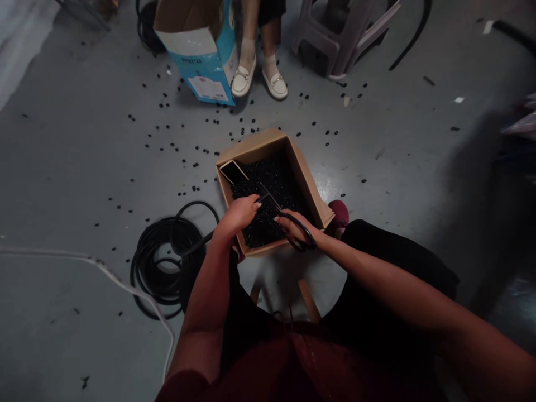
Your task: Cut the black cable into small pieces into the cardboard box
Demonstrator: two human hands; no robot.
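My left hand (239,215) is closed around the end of a black cable (196,241) and holds it over a cardboard box (307,181) on the floor. My right hand (295,226) grips black-handled scissors (293,223), whose blades point up-left toward the cable end. The box is full of small black cut pieces (274,190). A phone (233,171) leans in the box's back left corner. The rest of the cable lies coiled (167,262) on the floor to my left.
Small black pieces are scattered over the grey floor (84,156). Another person's feet in white shoes (259,81) stand beyond the box, beside a blue and white carton (201,50). Stacked plastic stools (339,39) stand at the back. A white cord (125,285) crosses the floor on the left.
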